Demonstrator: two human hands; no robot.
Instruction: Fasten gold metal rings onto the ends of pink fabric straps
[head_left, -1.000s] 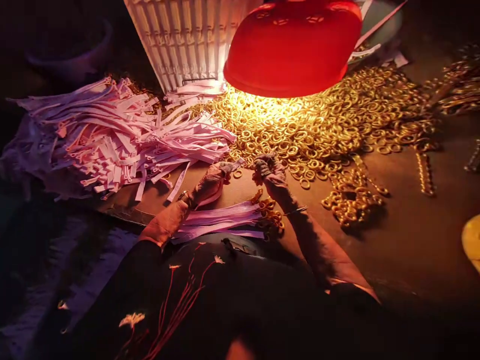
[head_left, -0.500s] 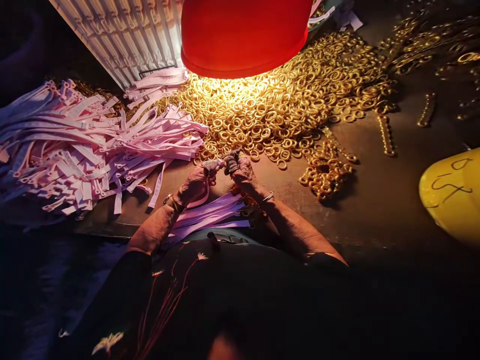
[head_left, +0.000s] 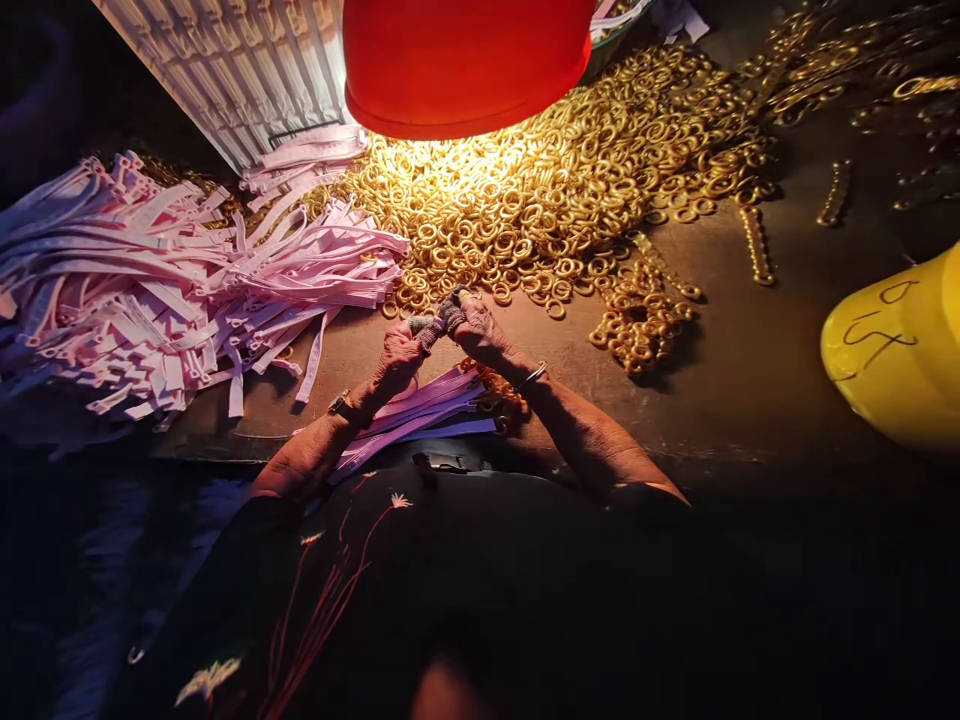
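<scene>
Both hands meet just in front of the heap of gold rings (head_left: 517, 220), their fingertips wrapped in dark coverings. My left hand (head_left: 399, 358) is closed on a pink strap (head_left: 415, 383), of which only a little shows beneath the fingers. Pressed against its fingertips, my right hand (head_left: 480, 328) is closed too; whatever it pinches is hidden. Below the wrists lie several pinkish-purple straps (head_left: 431, 405), with gold rings (head_left: 499, 385) at their right ends. A large pile of pink straps (head_left: 187, 280) spreads to the left of my hands.
A red lamp shade (head_left: 465, 70) hangs low over the rings. Behind the straps stands a ribbed white panel (head_left: 255, 75). At right is a yellow container (head_left: 892, 345) with handwriting. A small cluster of rings (head_left: 641, 325) and short ring rows (head_left: 756, 245) lie on the dark table (head_left: 750, 400).
The two hands have come closer together, and the left has turned so that less of its strap shows. The whole view has shifted slightly.
</scene>
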